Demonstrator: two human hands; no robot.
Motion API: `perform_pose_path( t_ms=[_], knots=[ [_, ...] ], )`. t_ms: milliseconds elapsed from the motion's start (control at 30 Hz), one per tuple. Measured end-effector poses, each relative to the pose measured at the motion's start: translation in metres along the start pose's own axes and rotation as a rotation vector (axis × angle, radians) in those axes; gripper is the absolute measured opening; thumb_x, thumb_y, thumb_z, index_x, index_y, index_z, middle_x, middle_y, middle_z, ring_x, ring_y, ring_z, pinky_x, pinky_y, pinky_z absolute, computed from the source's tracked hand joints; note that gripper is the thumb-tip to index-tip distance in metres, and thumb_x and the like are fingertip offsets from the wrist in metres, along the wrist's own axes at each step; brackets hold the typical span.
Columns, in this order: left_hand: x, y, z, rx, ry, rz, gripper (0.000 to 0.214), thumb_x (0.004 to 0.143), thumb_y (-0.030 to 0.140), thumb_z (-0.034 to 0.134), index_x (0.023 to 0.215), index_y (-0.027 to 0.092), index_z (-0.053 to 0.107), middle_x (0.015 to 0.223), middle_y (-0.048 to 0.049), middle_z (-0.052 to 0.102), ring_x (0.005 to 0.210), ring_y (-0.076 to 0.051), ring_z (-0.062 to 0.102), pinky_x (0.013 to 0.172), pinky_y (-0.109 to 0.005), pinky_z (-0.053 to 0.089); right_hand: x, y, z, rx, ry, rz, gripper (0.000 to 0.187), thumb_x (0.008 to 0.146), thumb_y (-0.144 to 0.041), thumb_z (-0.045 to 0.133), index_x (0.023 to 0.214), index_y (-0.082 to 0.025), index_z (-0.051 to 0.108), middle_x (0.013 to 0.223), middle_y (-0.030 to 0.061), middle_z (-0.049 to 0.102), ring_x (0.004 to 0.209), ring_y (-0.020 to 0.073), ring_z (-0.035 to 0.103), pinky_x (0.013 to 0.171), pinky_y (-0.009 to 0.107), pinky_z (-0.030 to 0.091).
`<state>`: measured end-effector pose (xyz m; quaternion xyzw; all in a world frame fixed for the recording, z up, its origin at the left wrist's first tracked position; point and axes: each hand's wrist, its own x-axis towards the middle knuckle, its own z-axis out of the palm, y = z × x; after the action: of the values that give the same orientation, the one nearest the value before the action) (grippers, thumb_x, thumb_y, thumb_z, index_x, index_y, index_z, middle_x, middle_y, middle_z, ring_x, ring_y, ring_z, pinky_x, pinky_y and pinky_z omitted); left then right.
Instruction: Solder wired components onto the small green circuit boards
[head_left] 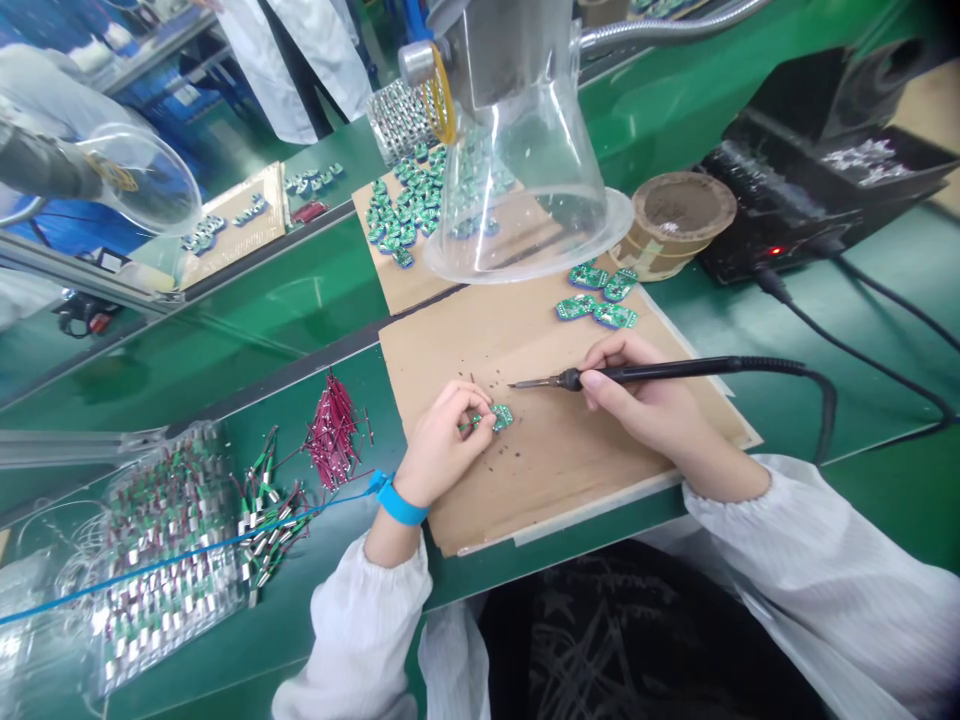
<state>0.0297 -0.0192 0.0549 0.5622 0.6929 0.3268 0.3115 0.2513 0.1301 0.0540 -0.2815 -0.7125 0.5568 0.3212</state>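
Observation:
My left hand (450, 440) rests on the brown cardboard sheet (555, 490), its thumb and fingers closed on a small green circuit board (502, 417). A short dark red wire end sticks up by its fingertips; whether the hand grips that wire too I cannot make out. In my right hand (634, 400) a black-handled soldering iron (652, 371) is held like a pen. Its metal tip points left, just above and to the right of the board, apart from it. Dark specks lie scattered around the board.
Several finished-looking boards (596, 297) lie behind my right hand. A clear fume hood (517, 190) hangs over the back. To the left are red wires (330, 435) and bagged metal-ended parts (165, 570). At right stand a solder spool (675, 225) and the black station (780, 210).

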Motion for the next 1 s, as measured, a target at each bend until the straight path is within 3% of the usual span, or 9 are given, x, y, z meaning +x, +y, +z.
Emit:
perform_pose_path(
  t_ms=[133,300,600,1000],
  knots=[
    [0.000,0.002,0.000,-0.002,0.002,0.003,0.007,0.095,0.014,0.060,0.090,0.020,0.058,0.109,-0.0028,0.061,0.083,-0.013,0.053,0.076,-0.027,0.043,-0.002,0.005,-0.001,0.026,0.025,-0.019,0.019,0.098,-0.041,0.068,0.093,-0.026,0.058,0.070,-0.0011,0.059,0.060,0.0160,0.056,0.058,0.032,0.044],
    [0.001,0.003,0.000,-0.004,0.005,-0.014,0.008,0.095,0.016,0.061,0.088,0.020,0.060,0.107,-0.0028,0.062,0.087,-0.014,0.057,0.075,-0.027,0.044,-0.007,0.013,-0.004,0.151,0.182,-0.050,0.018,0.099,-0.039,0.067,0.090,-0.026,0.058,0.066,-0.0020,0.058,0.055,0.0160,0.056,0.056,0.033,0.044],
    [0.000,0.003,0.001,-0.025,0.009,-0.045,0.009,0.092,0.015,0.064,0.086,0.020,0.061,0.109,-0.0026,0.062,0.090,-0.015,0.059,0.075,-0.027,0.046,-0.005,0.012,-0.002,0.108,-0.095,-0.010,0.020,0.101,-0.040,0.063,0.089,-0.025,0.056,0.064,-0.0024,0.059,0.054,0.0143,0.056,0.054,0.029,0.042],
    [0.002,0.008,0.006,-0.002,0.041,-0.079,0.011,0.093,0.017,0.065,0.083,0.021,0.061,0.102,-0.0004,0.065,0.081,-0.013,0.055,0.074,-0.028,0.045,-0.005,0.010,-0.005,-0.017,-0.135,-0.063,0.016,0.101,-0.036,0.063,0.092,-0.024,0.058,0.071,-0.0015,0.061,0.063,0.0147,0.056,0.062,0.030,0.043]
  ],
)
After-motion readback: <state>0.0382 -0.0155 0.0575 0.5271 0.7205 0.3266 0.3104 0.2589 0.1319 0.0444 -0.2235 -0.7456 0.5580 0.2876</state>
